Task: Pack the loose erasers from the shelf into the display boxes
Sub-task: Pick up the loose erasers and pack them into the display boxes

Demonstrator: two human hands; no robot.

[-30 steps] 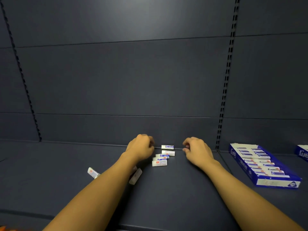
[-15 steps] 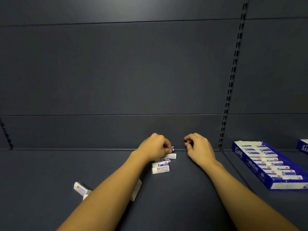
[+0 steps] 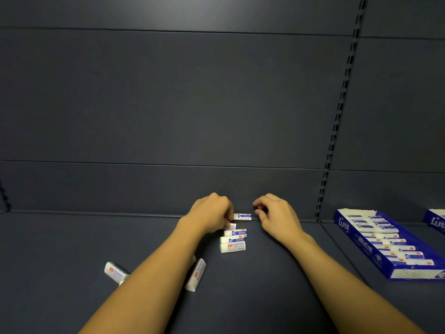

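A: Entry, head view. Left hand (image 3: 212, 213) sits at the back of the dark shelf (image 3: 265, 285), knuckles up, fingers curled down over a small eraser (image 3: 230, 226). That eraser is mostly hidden under the fingers; only its right end shows.

B: Is the grip closed on it?

A: Fingers are curled round it, so it reads as a pinch. How firm, I cannot tell.

B: Right hand?

A: Right hand (image 3: 277, 216) is just right of the left one, fingers loosely curled, tips near each other. Whether anything sits between them, I cannot tell.

B: Loose erasers?

A: One eraser by the back wall (image 3: 242, 216) lies between the two hands. Three stacked erasers (image 3: 233, 240) lie in a short row just in front of the left hand, touching one another. Two more lie nearer the front edge, either side of the left forearm: the left-side eraser (image 3: 115, 272) and the tilted eraser (image 3: 196, 276), both partly covered by the arm.

B: Boxes?

A: Blue display box (image 3: 361, 247) on the shelf, well to the right, with rows of erasers lying in it. A second blue box (image 3: 434, 220) is cut off at the right edge.
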